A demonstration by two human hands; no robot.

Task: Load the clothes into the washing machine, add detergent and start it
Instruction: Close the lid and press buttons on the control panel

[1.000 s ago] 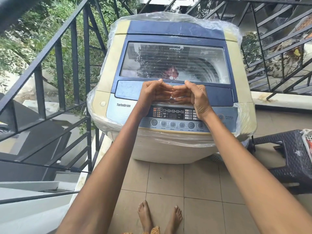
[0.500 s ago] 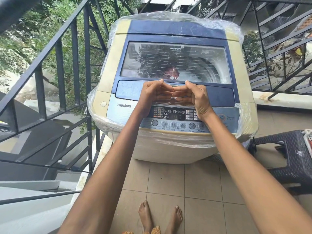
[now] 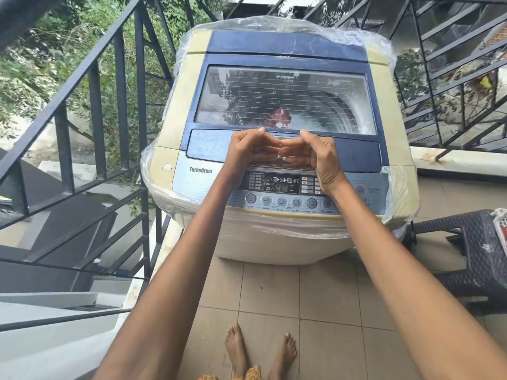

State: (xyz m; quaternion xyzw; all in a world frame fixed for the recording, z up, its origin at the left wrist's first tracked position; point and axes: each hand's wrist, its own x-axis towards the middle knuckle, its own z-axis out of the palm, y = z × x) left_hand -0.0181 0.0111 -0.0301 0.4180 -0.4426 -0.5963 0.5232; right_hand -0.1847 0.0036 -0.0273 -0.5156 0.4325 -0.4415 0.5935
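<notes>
We see bright, even daylight with only soft shadows on the tiled floor. The glass lid of the washing machine throws back sky and dark foliage, which hides most of what lies under it, and the clear plastic wrap around the cabinet shines in pale streaks. We note strong wide-angle bending: the railing bows outward and the machine bulges. The centre is sharp, the panel digits readable, while the foliage at the left edge is smeared.

Both arms outstretched, left hand and right hand curled, fingers meeting
</notes>
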